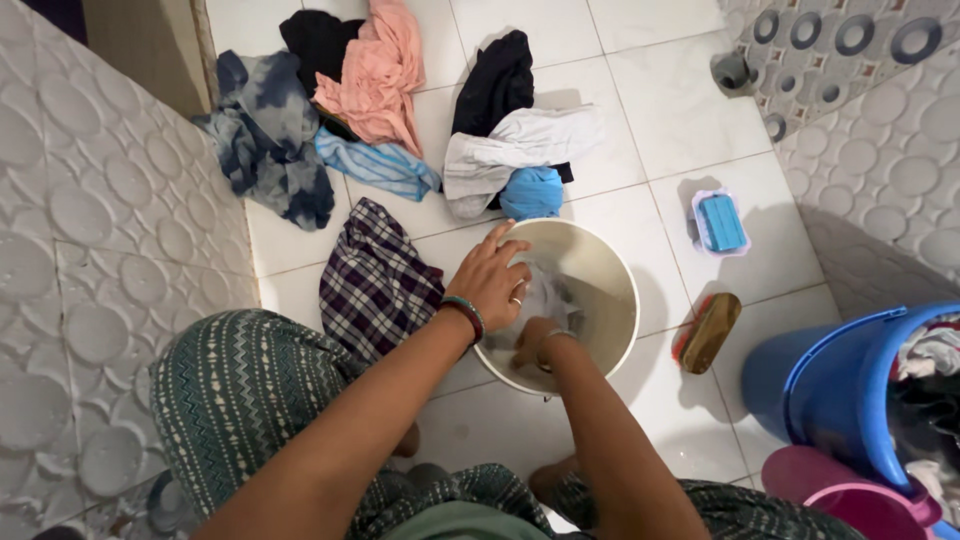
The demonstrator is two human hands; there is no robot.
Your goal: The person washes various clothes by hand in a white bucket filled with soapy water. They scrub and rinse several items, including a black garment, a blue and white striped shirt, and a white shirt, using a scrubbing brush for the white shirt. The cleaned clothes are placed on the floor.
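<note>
The floor (690,110) is glossy white tile with thin grout lines. The walls (90,230) are tile too, embossed with raised ovals and faintly shiny. The bucket (600,270) looks like smooth, matt cream plastic; the cloth (548,297) inside it looks thin and wet. The blue bucket (830,390) and pink mug (850,495) are smooth plastic with a slight sheen. The soap (721,222) is a matt blue bar in a plastic dish. The brush (710,332) has a brown back, wood or plastic. The checked cloth (375,280) and the clothes pile (380,80) are soft woven fabric, matt and crumpled.
</note>
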